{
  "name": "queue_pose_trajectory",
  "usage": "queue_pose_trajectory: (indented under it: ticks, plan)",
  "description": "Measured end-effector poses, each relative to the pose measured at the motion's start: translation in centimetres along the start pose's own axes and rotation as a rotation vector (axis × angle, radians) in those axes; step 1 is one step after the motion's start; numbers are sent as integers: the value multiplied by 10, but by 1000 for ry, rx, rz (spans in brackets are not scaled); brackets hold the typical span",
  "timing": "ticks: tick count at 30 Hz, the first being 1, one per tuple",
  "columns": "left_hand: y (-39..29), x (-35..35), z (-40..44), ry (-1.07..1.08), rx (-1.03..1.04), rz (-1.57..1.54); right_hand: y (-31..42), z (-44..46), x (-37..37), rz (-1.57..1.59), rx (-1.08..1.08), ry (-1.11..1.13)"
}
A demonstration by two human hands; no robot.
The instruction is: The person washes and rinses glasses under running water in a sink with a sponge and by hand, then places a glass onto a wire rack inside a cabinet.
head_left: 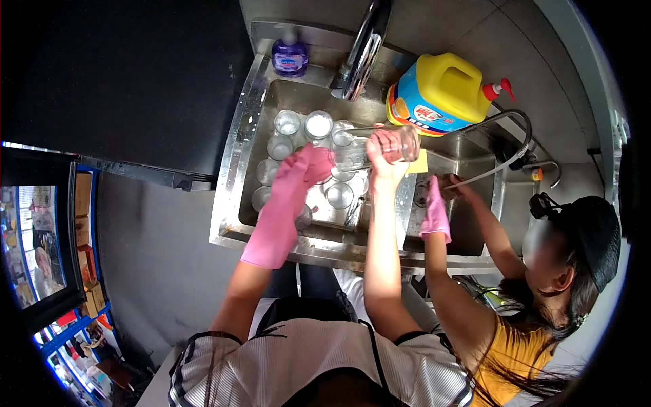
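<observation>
Centrally, a large clear glass vessel [351, 157] is held lying nearly on its side above the left basin [247, 203] of the sink. It is clasped near one end by the bare right hand [388, 150], while its other end is met by the left hand [319, 165], covered by a pink glove; whether those gloved fingers are closed on the glass cannot be told. Below, several drinking glasses [338, 195] are gathered in the same basin. Behind the basins, a purple bottle [289, 57], a faucet [359, 57] and a yellow jug [447, 88] with a red pump are seen. To the right, the other basin [468, 234] is reached into by a co-worker [519, 346], by whom a pink glove is worn on one hand.
</observation>
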State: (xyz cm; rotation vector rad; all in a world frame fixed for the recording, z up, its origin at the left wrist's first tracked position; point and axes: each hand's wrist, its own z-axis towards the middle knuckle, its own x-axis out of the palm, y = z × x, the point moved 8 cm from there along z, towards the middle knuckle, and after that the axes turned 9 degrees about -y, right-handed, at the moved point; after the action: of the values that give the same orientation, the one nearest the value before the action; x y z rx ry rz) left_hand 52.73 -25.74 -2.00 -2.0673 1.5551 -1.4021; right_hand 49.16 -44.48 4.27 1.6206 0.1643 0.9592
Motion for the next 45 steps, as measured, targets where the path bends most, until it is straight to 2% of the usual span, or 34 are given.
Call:
queue_pose_trajectory:
  ticks: [1,2,3,5,6,8,9,11,13,15,17,18,19,28,45]
  plan:
    - [-13,-4,0,-7,137,-13,3,1,0,-272,-86,27]
    - [-20,-10,2,-85,228,86,7,0,3,-294,-144,-9]
    - [-22,-7,9,-80,228,89,3,2,-3,-292,-148,-13]
    - [-52,24,12,-129,393,589,-19,2,-13,-315,-74,35]
    - [-73,52,7,8,609,567,-29,-2,-25,-235,2,-29]
    - [-79,90,46,86,773,867,-39,-11,-39,-271,56,-95]
    - [-77,102,66,90,781,864,-43,-15,-45,-331,60,-106]
    - [-62,108,118,-58,698,1109,-53,-21,-57,-370,129,-116]
    - [-18,90,198,2,764,1028,-59,-23,-62,-361,175,-118]
    - [-11,90,217,60,827,949,-61,-20,-65,-369,159,-103]
    - [-11,88,200,101,205,191,-64,-20,-67,-343,185,-114]
    - [-28,100,161,40,-34,-69,-61,-20,-65,-388,190,-123]
    - [-28,101,158,30,-108,-77,-62,-21,-65,-389,195,-125]
    - [-18,103,181,68,-157,113,-83,-23,-61,-374,261,-88]
    - [-16,107,186,95,-190,209,-69,-24,-56,-399,242,-79]
